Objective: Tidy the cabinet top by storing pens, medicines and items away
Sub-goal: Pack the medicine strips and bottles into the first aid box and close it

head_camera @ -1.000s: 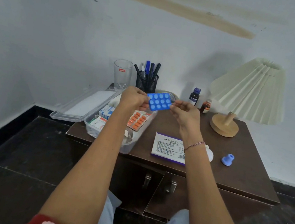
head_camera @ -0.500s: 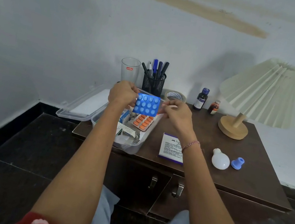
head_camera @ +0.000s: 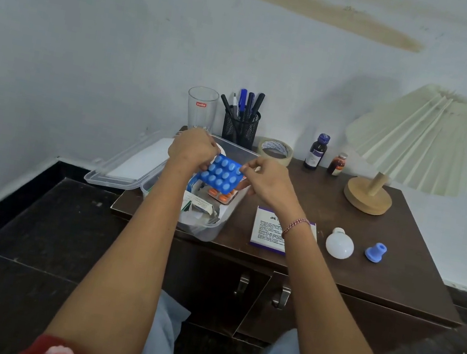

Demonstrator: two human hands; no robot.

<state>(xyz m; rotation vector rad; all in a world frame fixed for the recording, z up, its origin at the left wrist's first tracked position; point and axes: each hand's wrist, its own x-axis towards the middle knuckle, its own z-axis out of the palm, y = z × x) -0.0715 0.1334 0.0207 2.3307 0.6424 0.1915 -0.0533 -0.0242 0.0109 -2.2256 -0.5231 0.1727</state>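
A blue blister strip of tablets (head_camera: 221, 174) is held tilted over the clear plastic box (head_camera: 210, 230) on the left of the brown cabinet top (head_camera: 402, 238). My left hand (head_camera: 192, 149) grips its left edge and my right hand (head_camera: 266, 179) pinches its right edge. Inside the box lie an orange blister strip (head_camera: 219, 195) and several medicine cartons. A white and purple medicine box (head_camera: 268, 229) lies flat beside the container, partly under my right wrist. Two small medicine bottles (head_camera: 316, 151) stand at the back. Several pens fill a black mesh holder (head_camera: 240, 128).
The box's clear lid (head_camera: 134, 165) hangs open past the cabinet's left edge. A glass (head_camera: 201, 108) and a tape roll (head_camera: 276, 150) stand at the back. A pleated lamp (head_camera: 410, 139) occupies the right rear. A white bulb (head_camera: 339, 245) and a blue fitting (head_camera: 375, 252) lie front right.
Both hands have carried the blue blister strip down and left, from above the cabinet middle to just over the open box, and tilted it. The camera has shifted, showing the bulb.
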